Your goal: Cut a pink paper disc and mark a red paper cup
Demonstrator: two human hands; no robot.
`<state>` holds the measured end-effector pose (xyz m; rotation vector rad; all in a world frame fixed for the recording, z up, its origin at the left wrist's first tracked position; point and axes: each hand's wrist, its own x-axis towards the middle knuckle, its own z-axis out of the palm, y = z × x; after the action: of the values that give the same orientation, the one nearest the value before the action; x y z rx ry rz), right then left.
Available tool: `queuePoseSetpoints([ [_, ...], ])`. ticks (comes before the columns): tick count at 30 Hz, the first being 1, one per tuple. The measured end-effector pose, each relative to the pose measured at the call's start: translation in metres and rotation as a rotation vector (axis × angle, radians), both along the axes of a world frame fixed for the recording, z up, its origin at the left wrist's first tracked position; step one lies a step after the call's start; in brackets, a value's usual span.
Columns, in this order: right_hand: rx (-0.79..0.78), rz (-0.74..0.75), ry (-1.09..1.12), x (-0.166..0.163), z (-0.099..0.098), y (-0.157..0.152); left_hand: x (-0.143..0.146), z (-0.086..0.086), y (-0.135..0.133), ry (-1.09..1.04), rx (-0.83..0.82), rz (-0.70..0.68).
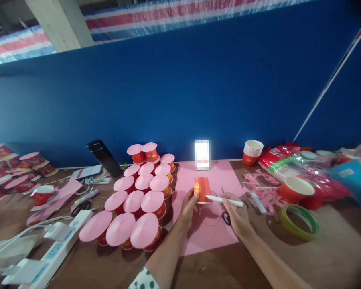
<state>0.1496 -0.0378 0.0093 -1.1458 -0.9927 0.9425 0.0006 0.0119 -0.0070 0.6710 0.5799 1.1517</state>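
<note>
Over a pink paper sheet [210,243], left fingers [195,196] grip a bare red paper cup [203,188], right fingers [228,206] a white pen [215,198]; left, pink-disc-topped red cups [152,201] appear finished; far right, stacked red cups [250,159] appear unworked.

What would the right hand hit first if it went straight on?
Probably the red cup in the left hand: the white pen in the right hand points at it, though whether they touch is unclear.

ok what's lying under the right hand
Under the right hand lie scissors on the pink sheet; a dark handle loop and thin blade end show. Their middle is covered by the hand, which holds a white marker.
</note>
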Motion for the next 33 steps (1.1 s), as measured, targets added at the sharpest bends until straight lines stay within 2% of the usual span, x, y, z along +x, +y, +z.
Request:
queuePoseSetpoints([
  [18,0.003,-0.023,0.041,-0.0029,0.0016,0.0007,0.0,0.0006,0.0004,-0.037,0.01,-0.01],
  [23,0.002,0.013,-0.003,-0.0026,0.0033,0.0007,0.0002,-0.0012,0.0011,0.011,0.0,0.003],
  [33,-0.018,0.013,0.046,-0.0012,0.001,0.0009,-0.0005,-0.0012,0.0004,0.001,0.026,-0.006],
])
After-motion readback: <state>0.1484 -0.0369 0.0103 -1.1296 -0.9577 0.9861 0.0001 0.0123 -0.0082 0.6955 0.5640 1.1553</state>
